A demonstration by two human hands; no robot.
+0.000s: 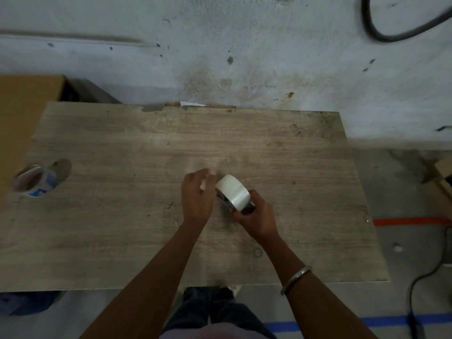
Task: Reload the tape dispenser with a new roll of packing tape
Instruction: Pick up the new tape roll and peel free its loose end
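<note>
Near the middle of the wooden table [122, 241], the right hand [256, 217] grips a white packing-tape roll [233, 192] mounted on a mostly hidden dispenser. The left hand [197, 195] is just beside the roll, blurred; its grip cannot be told. An empty tape core [34, 181] lies at the table's left edge.

We see a matt, worn wooden table [146, 148], a smooth, shiny white tape roll [233, 190], a rough grey concrete wall [220, 45] and a shiny metal bangle [296, 279].
</note>
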